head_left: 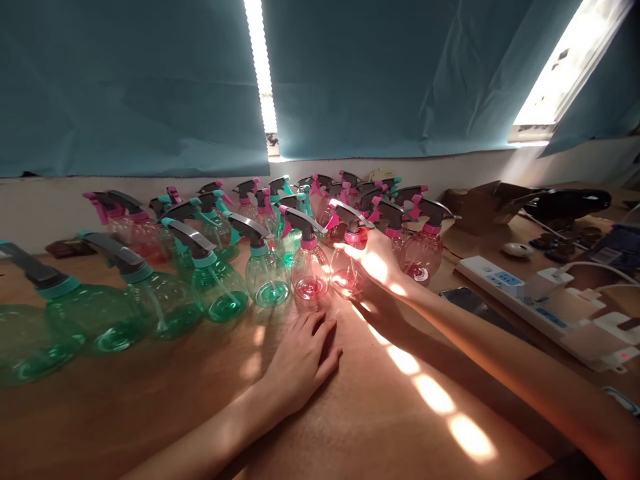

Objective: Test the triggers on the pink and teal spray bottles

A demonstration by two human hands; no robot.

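My right hand is wrapped round a clear pink spray bottle with a grey trigger, standing upright on the wooden table. My left hand lies flat on the table, fingers stretched out, holding nothing, just in front of another pink bottle. Several green spray bottles stand in a row to the left, and more pink and green ones crowd behind.
A white power strip with plugs lies at the right, a dark phone beside it. Cardboard box, a black object and small items sit at the far right. Blue curtains hang behind; sunlight streaks cross the table.
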